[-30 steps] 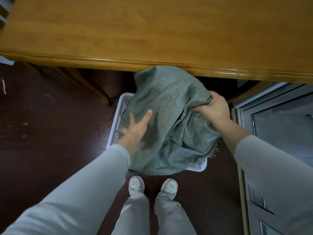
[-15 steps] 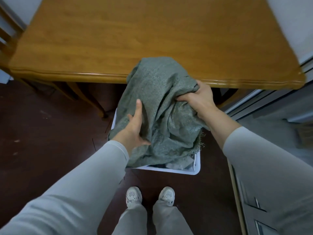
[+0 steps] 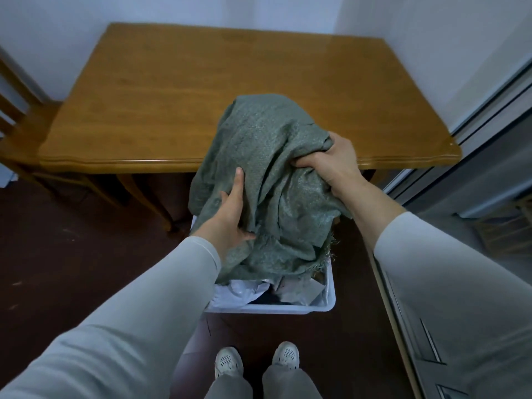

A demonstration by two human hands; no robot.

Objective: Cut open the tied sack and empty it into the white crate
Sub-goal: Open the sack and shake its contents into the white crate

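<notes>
A grey-green woven sack [image 3: 264, 156] hangs limp and crumpled above the white crate [image 3: 331, 300] on the floor, its frayed mouth pointing down into the crate. My left hand [image 3: 233, 214] grips the sack's left side low down. My right hand [image 3: 331, 162] clutches a bunched fold on its upper right. White and grey wrapped items [image 3: 259, 292] lie in the crate below the sack's mouth. The sack hides most of the crate.
A wooden table [image 3: 230, 90] stands just behind the crate, with a wooden chair [image 3: 14, 110] at its left. A sliding door frame [image 3: 431, 283] runs along the right. My feet in white shoes [image 3: 256, 361] stand on the dark floor before the crate.
Both hands have lifted the sack higher above the crate. The crate's near end and the items in it have come into view. The view has tilted up over the table.
</notes>
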